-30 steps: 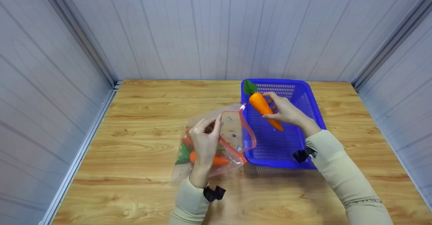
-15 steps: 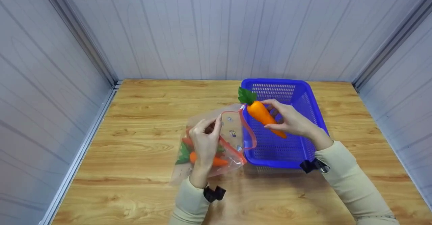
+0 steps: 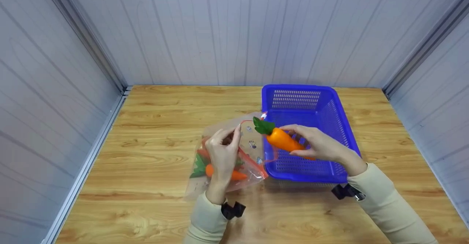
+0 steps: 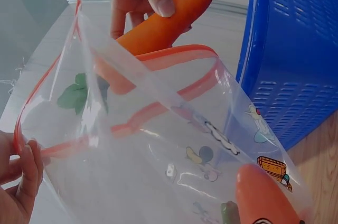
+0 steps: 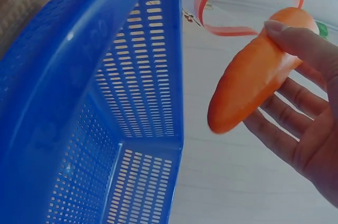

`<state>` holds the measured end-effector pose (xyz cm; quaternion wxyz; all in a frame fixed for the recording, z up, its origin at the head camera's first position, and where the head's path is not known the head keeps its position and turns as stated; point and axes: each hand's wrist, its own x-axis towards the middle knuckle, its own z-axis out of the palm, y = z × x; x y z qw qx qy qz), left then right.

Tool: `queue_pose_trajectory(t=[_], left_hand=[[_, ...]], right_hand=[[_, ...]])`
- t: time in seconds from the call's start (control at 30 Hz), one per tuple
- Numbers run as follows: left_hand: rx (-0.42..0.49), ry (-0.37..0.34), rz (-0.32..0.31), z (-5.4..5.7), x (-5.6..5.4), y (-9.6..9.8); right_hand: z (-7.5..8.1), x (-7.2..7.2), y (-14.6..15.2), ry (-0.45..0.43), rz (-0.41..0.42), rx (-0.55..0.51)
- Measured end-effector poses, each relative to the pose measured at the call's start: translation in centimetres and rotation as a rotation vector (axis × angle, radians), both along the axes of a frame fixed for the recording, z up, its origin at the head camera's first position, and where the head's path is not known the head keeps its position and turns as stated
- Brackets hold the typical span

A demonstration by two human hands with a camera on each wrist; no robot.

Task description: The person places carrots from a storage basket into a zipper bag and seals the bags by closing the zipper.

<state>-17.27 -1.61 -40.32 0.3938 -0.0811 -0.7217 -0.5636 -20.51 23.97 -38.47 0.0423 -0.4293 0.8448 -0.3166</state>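
Note:
My right hand grips an orange carrot between thumb and fingers, its green leaves pointing left toward the mouth of a clear zip bag. In the left wrist view the leaves show through the plastic at the bag's opening. My left hand pinches the red-orange edge of the bag and keeps the mouth spread. Inside the bag lie other carrots, partly covered by the left hand. The bag carries small printed pictures. From the right wrist, the carrot hangs beside the basket with the red zip strip just beyond.
A blue perforated basket stands right of the bag, under the right hand, with its left rim close to the bag's mouth. The wooden table meets pale panel walls at the back and sides.
My right hand has brought the carrot down and slightly left from above the basket, its leafy end now over the bag's mouth. The left hand keeps still on the bag.

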Motion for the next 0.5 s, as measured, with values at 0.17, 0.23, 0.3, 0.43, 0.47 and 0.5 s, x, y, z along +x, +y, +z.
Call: queue_pose_trajectory(t=[0.17, 0.23, 0.3, 0.43, 0.47, 0.5], left_hand=[[0.006, 0.005, -0.008, 0.0, -0.1, 0.0], [0.007, 0.011, -0.009, 0.0, -0.1, 0.0], [0.008, 0.014, -0.009, -0.1, -0.1, 0.0], [0.001, 0.0, -0.007, -0.1, 0.0, -0.1], [-0.001, -0.005, -0.006, -0.2, 0.1, -0.1], [-0.004, -0.01, -0.005, -0.1, 0.1, -0.1]], right_hand=[[0.2, 0.3, -0.4, 0.039, 0.01, 0.077], [0.2, 0.4, -0.6, 0.066, 0.012, 0.112], [0.1, 0.4, -0.9, 0.086, 0.017, 0.146], [0.0, 0.3, -1.5, 0.09, 0.015, 0.195], [0.0, 0.3, -1.7, 0.088, 0.01, 0.202], [0.1, 0.3, -1.9, 0.086, 0.004, 0.208]])
